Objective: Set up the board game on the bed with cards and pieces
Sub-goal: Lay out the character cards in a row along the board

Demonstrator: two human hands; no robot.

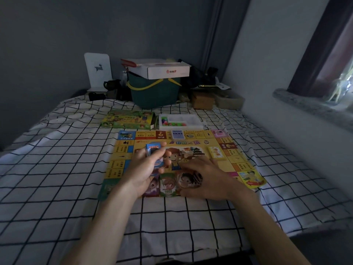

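Observation:
A yellow game board (pixel 233 161) lies flat on the checked bed sheet. My left hand (pixel 147 169) hovers over its middle, palm up, and grips a stack of blue cards (pixel 152 149). My right hand (pixel 206 178) rests palm down on the board's near edge, touching money cards (pixel 168 183) laid there in a row. A yellow card deck (pixel 216 153) sits on the board's right side. At its far edge lies a blue-white deck (pixel 177 134).
Behind the board are the green game box lid (pixel 128 119) and a white tray (pixel 193 122) holding coloured pieces. Further back stand a green basket (pixel 154 92) with a white carton on top, and cardboard boxes (pixel 202 101). A wall and window sill (pixel 305 106) run along the right.

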